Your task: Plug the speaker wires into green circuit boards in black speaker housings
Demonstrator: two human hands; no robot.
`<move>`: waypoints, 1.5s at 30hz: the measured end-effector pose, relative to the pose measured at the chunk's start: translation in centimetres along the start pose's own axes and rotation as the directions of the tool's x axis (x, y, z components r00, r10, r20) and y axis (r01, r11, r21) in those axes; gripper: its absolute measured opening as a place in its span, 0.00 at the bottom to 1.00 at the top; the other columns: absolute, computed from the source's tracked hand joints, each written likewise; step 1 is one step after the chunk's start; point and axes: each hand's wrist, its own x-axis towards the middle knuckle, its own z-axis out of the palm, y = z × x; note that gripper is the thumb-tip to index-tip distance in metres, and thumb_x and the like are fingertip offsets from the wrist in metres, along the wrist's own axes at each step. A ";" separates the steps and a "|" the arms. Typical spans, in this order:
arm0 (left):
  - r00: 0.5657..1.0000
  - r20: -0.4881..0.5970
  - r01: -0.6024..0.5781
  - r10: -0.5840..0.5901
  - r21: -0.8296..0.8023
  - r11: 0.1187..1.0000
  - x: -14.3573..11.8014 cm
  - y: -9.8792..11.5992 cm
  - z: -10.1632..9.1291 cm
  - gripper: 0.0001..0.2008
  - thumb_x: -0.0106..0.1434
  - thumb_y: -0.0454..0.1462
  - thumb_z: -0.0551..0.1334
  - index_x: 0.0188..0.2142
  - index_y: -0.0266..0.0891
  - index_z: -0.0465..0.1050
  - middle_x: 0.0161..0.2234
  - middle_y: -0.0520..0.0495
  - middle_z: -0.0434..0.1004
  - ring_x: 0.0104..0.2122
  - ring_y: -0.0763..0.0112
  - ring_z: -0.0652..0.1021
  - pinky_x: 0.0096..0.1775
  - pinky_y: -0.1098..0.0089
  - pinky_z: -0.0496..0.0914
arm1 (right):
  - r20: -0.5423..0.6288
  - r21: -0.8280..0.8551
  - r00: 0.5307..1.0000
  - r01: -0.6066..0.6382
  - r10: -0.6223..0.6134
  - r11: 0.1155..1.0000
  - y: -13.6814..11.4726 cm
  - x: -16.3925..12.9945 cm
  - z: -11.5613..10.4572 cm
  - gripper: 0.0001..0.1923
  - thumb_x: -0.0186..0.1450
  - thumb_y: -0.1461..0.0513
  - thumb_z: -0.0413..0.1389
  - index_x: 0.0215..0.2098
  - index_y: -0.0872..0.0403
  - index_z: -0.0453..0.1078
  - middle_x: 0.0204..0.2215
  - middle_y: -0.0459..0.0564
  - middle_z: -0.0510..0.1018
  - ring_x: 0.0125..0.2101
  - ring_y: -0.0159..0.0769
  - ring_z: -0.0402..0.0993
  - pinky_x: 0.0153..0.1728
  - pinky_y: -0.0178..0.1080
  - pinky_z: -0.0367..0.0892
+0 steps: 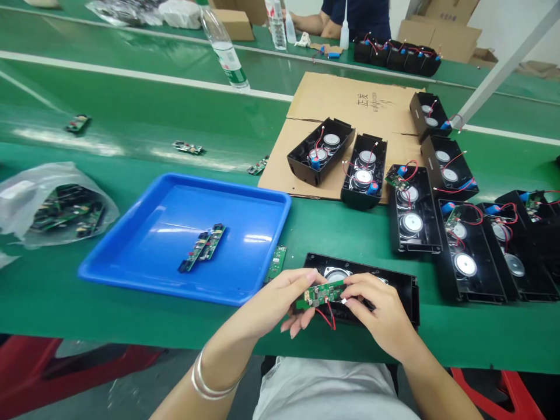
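My left hand (282, 297) is closed around the left end of a green circuit board (324, 293), holding it above the table's front edge. At the board's right end, my right hand (378, 309) pinches a small white connector (343, 301) between thumb and fingers. Red and dark wires (328, 319) hang from the board's lower side. Directly behind both hands lies a black speaker housing (406, 286), its open side up; the hands and board hide part of its round drivers. Another circuit board (276, 263) rests on the table against the tray, near my left wrist.
A blue tray (144, 204) at the left holds boards, beside a plastic bag (94, 175) of more boards. Several open speaker housings (413, 242) stand at the right, some on a cardboard sheet (301, 111). A bottle (230, 61) stands behind. Across sits another person (359, 17).
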 end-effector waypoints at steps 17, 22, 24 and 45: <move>0.997 0.071 0.000 0.031 -0.395 0.919 -3.8 -1.7 -0.7 0.21 0.50 0.50 0.68 0.35 0.37 0.70 0.27 0.46 0.79 0.26 0.67 0.78 0.25 0.73 0.68 | -0.256 0.077 0.938 -0.221 0.234 0.972 1.0 -1.5 -1.0 0.06 0.60 0.66 0.57 0.30 0.51 0.75 0.27 0.45 0.80 0.27 0.35 0.76 0.28 0.33 0.72; 0.999 0.048 0.029 -0.009 -0.433 0.901 -3.9 -3.9 2.6 0.24 0.49 0.49 0.70 0.39 0.41 0.64 0.37 0.43 0.82 0.35 0.65 0.79 0.38 0.67 0.70 | -0.203 0.031 0.976 -0.073 0.078 0.997 1.3 -2.1 -1.6 0.05 0.61 0.66 0.59 0.28 0.51 0.75 0.25 0.44 0.78 0.26 0.32 0.73 0.28 0.33 0.69; 0.990 -0.129 -0.095 0.063 -0.258 0.961 -2.8 -4.5 3.8 0.19 0.52 0.47 0.68 0.39 0.43 0.65 0.42 0.44 0.80 0.38 0.64 0.79 0.41 0.66 0.71 | -0.162 0.025 0.986 -0.027 0.031 0.999 1.2 -2.1 -1.6 0.05 0.61 0.66 0.59 0.28 0.52 0.75 0.25 0.44 0.78 0.26 0.31 0.72 0.28 0.33 0.69; 0.789 -0.456 -0.239 0.411 0.388 0.890 -0.2 -4.9 4.6 0.10 0.60 0.41 0.60 0.41 0.43 0.71 0.34 0.51 0.82 0.29 0.68 0.80 0.30 0.72 0.74 | -0.149 -0.187 0.989 -0.013 -0.016 0.982 0.4 -1.6 0.6 0.12 0.69 0.63 0.48 0.32 0.54 0.71 0.25 0.48 0.74 0.26 0.32 0.70 0.27 0.34 0.68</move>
